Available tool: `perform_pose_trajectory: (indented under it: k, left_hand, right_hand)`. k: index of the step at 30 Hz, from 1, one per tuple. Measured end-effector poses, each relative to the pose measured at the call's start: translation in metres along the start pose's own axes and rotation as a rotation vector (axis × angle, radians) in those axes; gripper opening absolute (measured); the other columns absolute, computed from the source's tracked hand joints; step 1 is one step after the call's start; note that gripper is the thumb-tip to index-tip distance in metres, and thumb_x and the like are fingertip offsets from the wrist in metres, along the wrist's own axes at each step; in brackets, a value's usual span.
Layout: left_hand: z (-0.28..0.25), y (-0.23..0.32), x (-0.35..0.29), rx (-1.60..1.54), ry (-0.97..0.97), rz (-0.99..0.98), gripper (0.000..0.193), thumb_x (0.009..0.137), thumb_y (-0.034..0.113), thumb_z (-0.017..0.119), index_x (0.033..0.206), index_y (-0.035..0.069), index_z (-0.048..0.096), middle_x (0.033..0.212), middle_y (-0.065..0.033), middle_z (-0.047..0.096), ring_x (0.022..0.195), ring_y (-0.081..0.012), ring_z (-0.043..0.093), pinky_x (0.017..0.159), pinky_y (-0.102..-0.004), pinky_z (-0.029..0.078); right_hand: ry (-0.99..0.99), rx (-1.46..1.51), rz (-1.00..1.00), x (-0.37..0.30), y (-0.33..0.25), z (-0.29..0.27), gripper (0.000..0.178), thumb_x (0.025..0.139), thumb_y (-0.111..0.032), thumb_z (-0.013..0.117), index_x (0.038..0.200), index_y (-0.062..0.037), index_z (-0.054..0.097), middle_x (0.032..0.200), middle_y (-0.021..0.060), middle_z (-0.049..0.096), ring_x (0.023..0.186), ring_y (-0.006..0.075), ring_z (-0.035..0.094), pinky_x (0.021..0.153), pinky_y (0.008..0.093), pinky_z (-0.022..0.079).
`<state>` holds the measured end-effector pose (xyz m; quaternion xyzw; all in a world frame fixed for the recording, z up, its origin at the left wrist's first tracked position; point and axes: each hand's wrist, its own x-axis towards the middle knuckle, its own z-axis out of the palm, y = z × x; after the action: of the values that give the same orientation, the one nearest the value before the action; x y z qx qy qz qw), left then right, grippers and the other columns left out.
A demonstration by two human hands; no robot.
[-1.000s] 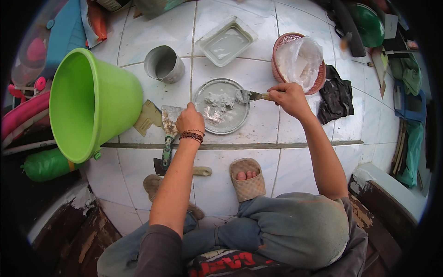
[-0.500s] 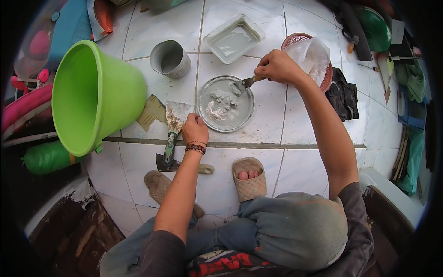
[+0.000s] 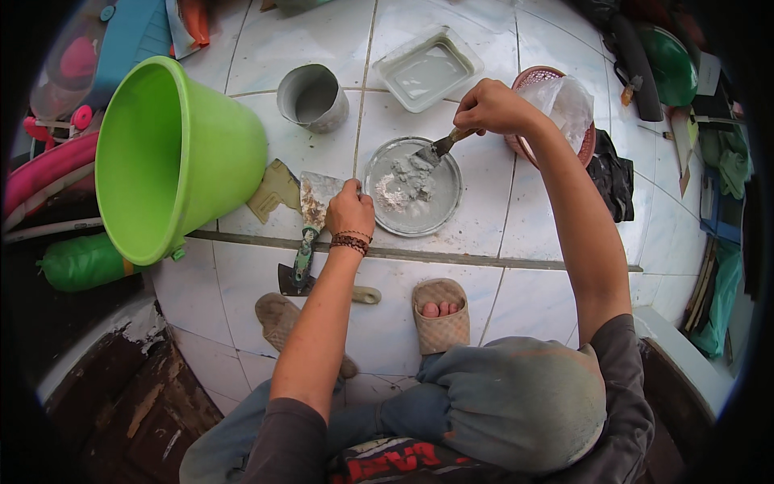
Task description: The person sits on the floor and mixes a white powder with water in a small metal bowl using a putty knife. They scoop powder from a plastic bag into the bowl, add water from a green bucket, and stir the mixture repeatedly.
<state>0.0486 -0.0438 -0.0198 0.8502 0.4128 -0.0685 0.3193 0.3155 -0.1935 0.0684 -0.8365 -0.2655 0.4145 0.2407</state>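
My right hand [image 3: 498, 109] is closed round the handle of a small putty knife [image 3: 442, 146]. Its blade dips into lumpy grey paste [image 3: 415, 179] with a patch of pale powder, all lying on a round shallow metal lid [image 3: 448, 211]. At the lid's left edge my left hand [image 3: 351, 211] pinches the rim; its fingertips are partly hidden. Just left of that hand lies a wide, stained scraper [image 3: 304, 252] with a green handle. Under its handle end is another dark-bladed scraper [image 3: 364, 295] with a pale handle.
A large green bucket [image 3: 222, 145] leans at the left, near a worn beige plastic piece [image 3: 274, 190]. Beyond the lid stand a grey cup [image 3: 332, 114] and a rectangular tub [image 3: 407, 101] of greyish liquid. A red basket [image 3: 587, 149] holds a clear bag, beside black plastic [image 3: 613, 181]. A tile step edge [image 3: 484, 260] runs across.
The whole view has shifted slightly. The putty knife has worked a little through the paste, which is now more heaped by the blade. My left hand stays at the lid's rim.
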Motion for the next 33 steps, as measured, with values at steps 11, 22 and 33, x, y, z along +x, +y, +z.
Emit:
perform_pose_trajectory:
  k: [11, 22, 33]
  left_hand:
    - [-0.009, 0.006, 0.012, 0.083, -0.083, 0.041, 0.023, 0.085, 0.018, 0.061, 0.105, 0.011, 0.070, 0.090, -0.0195, 0.071, 0.087, -0.0379, 0.069, 0.077, -0.0465, 0.055]
    - [-0.005, -0.004, 0.012, 0.060, -0.049, 0.008, 0.022, 0.087, 0.022, 0.063, 0.098, 0.005, 0.070, 0.085, -0.0189, 0.071, 0.083, -0.0368, 0.069, 0.076, -0.0443, 0.054]
    - [0.006, -0.032, -0.012, -0.179, -0.078, -0.171, 0.016, 0.087, 0.018, 0.066, 0.093, 0.004, 0.070, 0.086, -0.0187, 0.071, 0.082, -0.0356, 0.069, 0.076, -0.0424, 0.054]
  right_hand:
    - [-0.016, -0.066, 0.029, -0.021, -0.013, 0.005, 0.028, 0.075, -0.022, 0.070, 0.085, 0.0034, 0.076, 0.070, 0.0116, 0.070, 0.061, 0.0177, 0.064, 0.060, 0.0320, 0.053]
    - [-0.006, -0.292, -0.037, -0.036, -0.058, 0.019, 0.027, 0.071, -0.023, 0.075, 0.086, -0.0009, 0.076, 0.082, 0.0192, 0.071, 0.080, 0.0317, 0.069, 0.075, 0.0403, 0.055]
    - [0.056, -0.519, -0.014, -0.056, -0.087, 0.033, 0.022, 0.069, -0.021, 0.075, 0.077, -0.0006, 0.073, 0.080, 0.0202, 0.069, 0.081, 0.0352, 0.069, 0.076, 0.0438, 0.055]
